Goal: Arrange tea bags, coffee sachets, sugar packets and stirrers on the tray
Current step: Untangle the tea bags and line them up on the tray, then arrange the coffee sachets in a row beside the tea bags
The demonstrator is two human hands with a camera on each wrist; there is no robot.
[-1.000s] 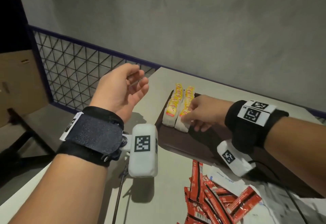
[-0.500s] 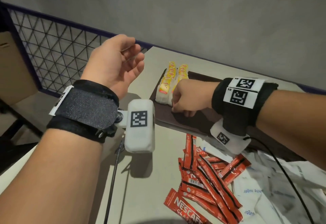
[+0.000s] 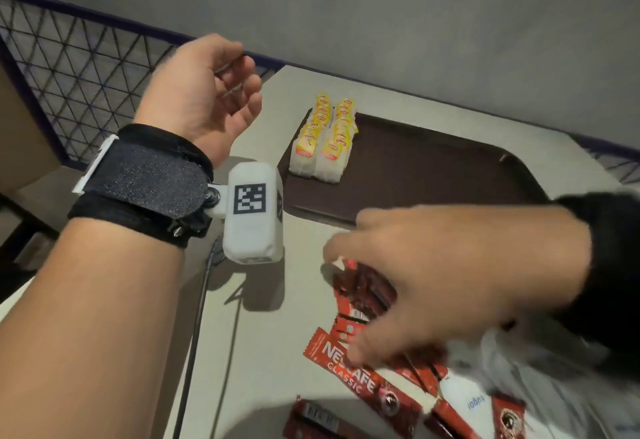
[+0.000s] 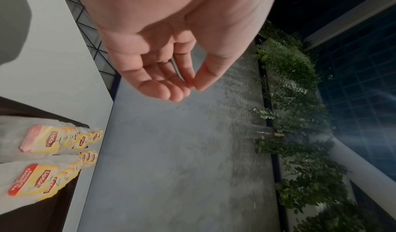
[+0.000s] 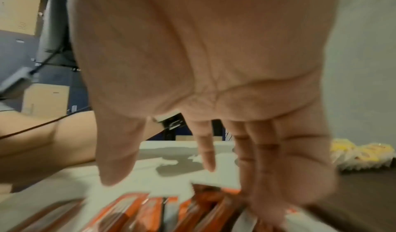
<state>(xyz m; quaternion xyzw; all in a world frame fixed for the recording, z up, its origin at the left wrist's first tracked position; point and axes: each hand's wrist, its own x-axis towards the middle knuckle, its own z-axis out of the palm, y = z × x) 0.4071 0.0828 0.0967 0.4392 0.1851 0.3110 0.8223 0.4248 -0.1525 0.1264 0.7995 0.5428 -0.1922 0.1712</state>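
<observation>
red sachets next: spread hand over the pile

red coffee sachets (image 3: 367,303) lie in a loose heap on the table (image 3: 256,362), just in front of the brown tray (image 3: 433,161). the right hand (image 3: 446,276) hangs over that heap with its fingers (image 5: 205,151) wide and straight, palm down, holding nothing; it is blurred, so whether the tips touch the sachets cannot be told. the left hand (image 3: 201,99) is raised off to the side above the table's far corner, fingers loosely curled, thumb tip near the forefinger, empty.

tea bags (image 3: 323,141) stand in two neat rows at the tray's far left corner; the rest of the tray is bare. white sugar packets (image 3: 474,400) lie mixed with the sachets near the right edge. no stirrers show in any view.

the step in hand looks like gathering sachets. to do it well, i would press the fingers down flat on a few sachets that lie parallel, slide them together into one bundle, then close thumb under and fingers over, so they come up aligned rather than fanned. the foil is likely slick, so a pinch at the ends may let some slip; a grip across the middle should hold better. sugar packets tucked among them ought to be left behind. the bundle would sit best beside the tea rows, long edges parallel to them, leaving room for sugar and stirrers. the idle left hand could steady the tray's edge.
</observation>
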